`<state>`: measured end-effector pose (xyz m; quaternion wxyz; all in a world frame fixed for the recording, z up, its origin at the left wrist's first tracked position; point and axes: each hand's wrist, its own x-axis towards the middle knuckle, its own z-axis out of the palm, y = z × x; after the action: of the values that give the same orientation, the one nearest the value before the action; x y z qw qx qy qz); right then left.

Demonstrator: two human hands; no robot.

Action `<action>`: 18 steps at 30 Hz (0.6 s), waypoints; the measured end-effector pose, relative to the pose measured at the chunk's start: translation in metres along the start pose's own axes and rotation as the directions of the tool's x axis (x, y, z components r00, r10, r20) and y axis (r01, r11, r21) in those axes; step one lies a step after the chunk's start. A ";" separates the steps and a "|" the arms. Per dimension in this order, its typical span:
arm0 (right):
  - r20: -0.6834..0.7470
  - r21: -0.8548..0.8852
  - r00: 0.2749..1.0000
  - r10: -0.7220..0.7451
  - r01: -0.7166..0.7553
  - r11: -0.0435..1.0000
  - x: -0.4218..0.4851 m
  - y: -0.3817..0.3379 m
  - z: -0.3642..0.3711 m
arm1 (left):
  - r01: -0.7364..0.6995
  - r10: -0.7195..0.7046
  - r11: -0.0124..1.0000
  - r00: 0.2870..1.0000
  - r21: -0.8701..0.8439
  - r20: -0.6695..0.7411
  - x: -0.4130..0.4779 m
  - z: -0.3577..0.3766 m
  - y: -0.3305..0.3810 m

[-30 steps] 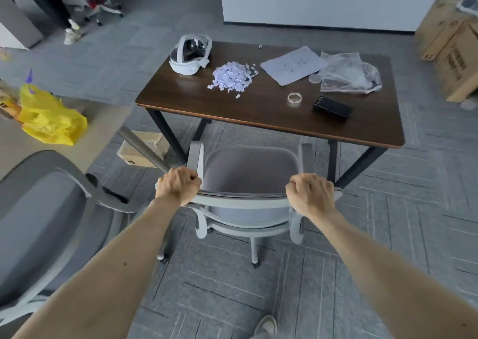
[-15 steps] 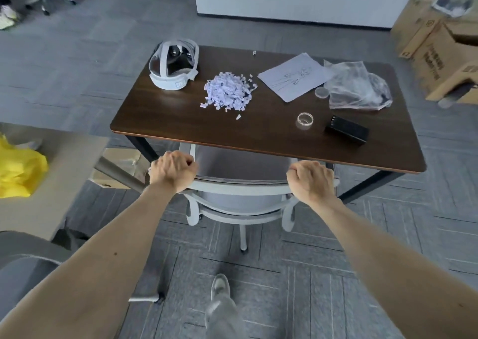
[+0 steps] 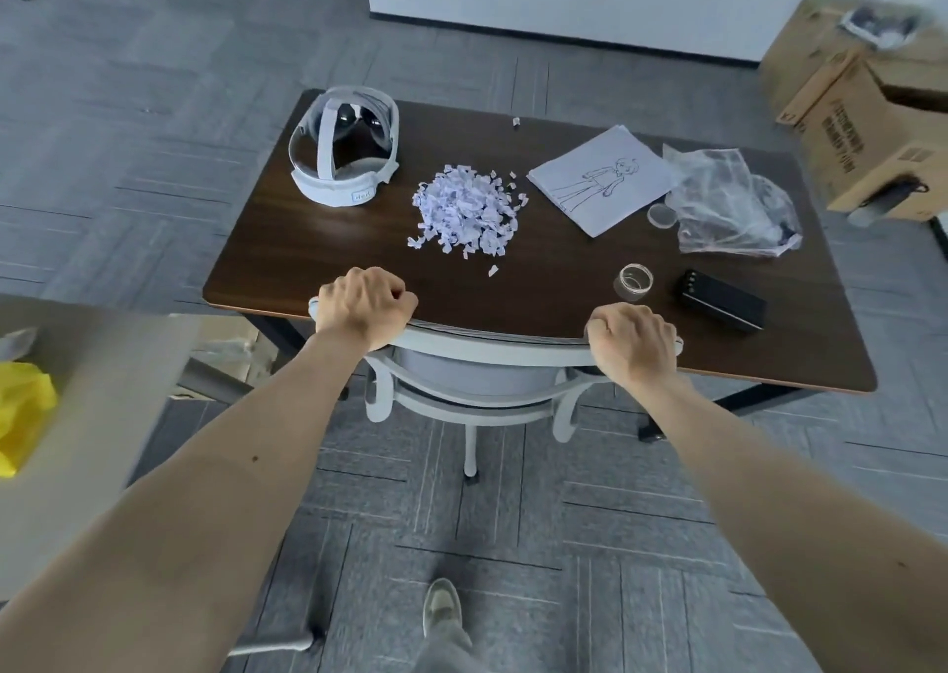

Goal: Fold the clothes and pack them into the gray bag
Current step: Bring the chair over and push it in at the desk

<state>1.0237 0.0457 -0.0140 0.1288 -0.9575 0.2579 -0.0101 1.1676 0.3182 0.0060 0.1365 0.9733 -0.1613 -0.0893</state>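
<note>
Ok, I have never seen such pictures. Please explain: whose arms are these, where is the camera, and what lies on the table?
No machine is here: a person wears one camera on the head, looking forward and down, so you see that person's own bare arms. The left hand and the right hand each grip the top of a pale chair back, at a dark wooden table. On the table lie a white headset, a pile of torn paper bits, a sheet with a drawing, a crumpled clear plastic bag, a small clear round container and a black box. No clothes and no gray bag show here.
</note>
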 end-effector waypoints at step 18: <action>0.459 0.117 0.757 -0.465 0.468 0.876 0.077 -0.095 -0.063 | 0.282 -0.259 0.938 0.957 0.202 -0.131 -0.060 -0.117 0.016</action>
<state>1.1314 0.0714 0.0671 0.1790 -0.9643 -0.0280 0.1930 1.1324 0.3518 0.1291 0.0230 0.9986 -0.0275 -0.0391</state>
